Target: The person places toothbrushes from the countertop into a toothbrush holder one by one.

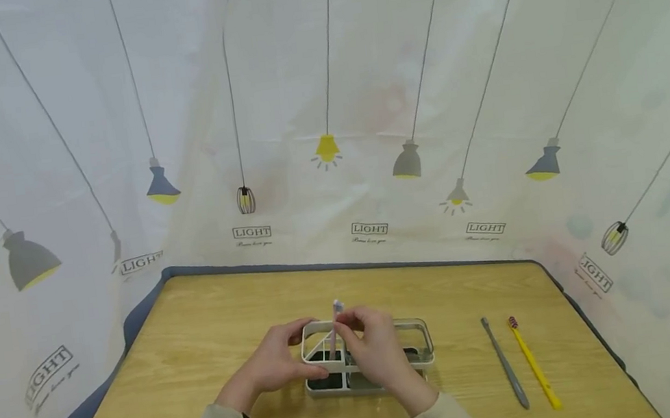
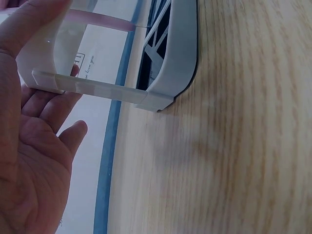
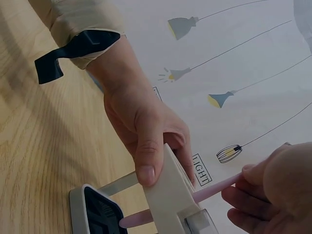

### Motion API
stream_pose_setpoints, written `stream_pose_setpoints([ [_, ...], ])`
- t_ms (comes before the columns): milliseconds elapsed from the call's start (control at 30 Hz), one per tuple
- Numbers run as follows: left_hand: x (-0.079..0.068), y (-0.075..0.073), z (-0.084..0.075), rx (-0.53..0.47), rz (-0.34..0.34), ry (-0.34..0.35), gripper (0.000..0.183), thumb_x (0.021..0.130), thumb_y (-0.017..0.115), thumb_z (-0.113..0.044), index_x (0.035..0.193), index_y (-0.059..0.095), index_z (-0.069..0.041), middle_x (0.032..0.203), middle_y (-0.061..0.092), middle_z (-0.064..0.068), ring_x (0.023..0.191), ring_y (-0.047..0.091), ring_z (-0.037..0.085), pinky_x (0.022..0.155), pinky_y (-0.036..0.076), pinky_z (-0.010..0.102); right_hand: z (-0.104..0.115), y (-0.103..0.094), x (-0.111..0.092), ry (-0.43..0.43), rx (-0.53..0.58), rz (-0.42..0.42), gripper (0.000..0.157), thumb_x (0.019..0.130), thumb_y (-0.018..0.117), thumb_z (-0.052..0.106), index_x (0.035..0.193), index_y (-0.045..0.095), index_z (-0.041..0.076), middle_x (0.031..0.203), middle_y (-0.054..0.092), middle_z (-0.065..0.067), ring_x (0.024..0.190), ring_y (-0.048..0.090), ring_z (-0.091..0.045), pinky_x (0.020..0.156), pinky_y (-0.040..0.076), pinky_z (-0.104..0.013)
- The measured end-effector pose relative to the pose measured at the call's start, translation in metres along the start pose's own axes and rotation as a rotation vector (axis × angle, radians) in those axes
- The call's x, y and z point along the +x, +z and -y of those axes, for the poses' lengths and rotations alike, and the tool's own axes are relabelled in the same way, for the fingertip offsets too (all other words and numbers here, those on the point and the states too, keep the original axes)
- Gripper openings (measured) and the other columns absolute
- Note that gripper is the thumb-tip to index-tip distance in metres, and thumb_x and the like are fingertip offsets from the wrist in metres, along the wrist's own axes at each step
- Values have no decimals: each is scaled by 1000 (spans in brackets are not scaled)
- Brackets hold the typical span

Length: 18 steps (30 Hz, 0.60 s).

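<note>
A white toothbrush holder with an upper frame and a dark base stands on the table in the head view. My left hand grips the left end of its upper frame, thumb at the front and fingers behind. With thumb and fingers, my right hand pinches a pink toothbrush near its upper part. The toothbrush passes down through the frame's left opening, head upward. In the right wrist view its lower end is at the dark base; whether it touches is unclear.
A grey toothbrush and a yellow toothbrush lie side by side on the wooden table, right of the holder. Behind the table's blue edge hangs a pale sheet printed with lamps.
</note>
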<state>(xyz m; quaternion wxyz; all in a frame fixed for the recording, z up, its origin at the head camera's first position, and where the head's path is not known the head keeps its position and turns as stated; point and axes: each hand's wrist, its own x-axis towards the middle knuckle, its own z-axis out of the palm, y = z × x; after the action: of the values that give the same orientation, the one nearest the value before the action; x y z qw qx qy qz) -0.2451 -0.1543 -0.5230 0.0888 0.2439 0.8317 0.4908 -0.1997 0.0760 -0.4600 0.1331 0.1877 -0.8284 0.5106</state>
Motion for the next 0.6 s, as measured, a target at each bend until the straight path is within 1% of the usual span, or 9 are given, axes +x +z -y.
stream_pose_setpoints([
  [100, -1, 0, 0, -1, -1, -4, 86, 74, 97, -47, 148, 61, -22, 143, 63, -4, 134, 58, 36, 110, 46, 58, 0, 2, -1, -3, -26, 22, 6, 99, 75, 4, 100, 77, -2, 96, 76, -4, 92, 74, -18, 85, 61, -35],
  [300, 0, -1, -1, 11, -2, -9, 86, 74, 98, -47, 147, 61, -23, 143, 63, -5, 135, 58, 34, 111, 46, 56, -4, 5, -2, -26, -55, 29, 4, 97, 77, 4, 98, 79, 0, 93, 78, -2, 87, 73, -15, 82, 61, -37],
  [467, 0, -1, -1, 6, -1, -9, 88, 74, 98, -47, 148, 60, -21, 146, 62, 0, 135, 57, 35, 111, 46, 57, -9, 9, -3, -34, -73, 34, 5, 97, 78, 5, 99, 80, 1, 93, 78, -1, 86, 73, -12, 80, 61, -37],
  [600, 0, 0, -1, 3, 6, -7, 89, 75, 97, -47, 150, 58, -19, 148, 61, 3, 135, 57, 34, 111, 45, 57, -10, 9, -3, -23, -91, 61, 5, 97, 78, 5, 100, 81, 3, 93, 78, 0, 87, 73, -12, 80, 61, -38],
])
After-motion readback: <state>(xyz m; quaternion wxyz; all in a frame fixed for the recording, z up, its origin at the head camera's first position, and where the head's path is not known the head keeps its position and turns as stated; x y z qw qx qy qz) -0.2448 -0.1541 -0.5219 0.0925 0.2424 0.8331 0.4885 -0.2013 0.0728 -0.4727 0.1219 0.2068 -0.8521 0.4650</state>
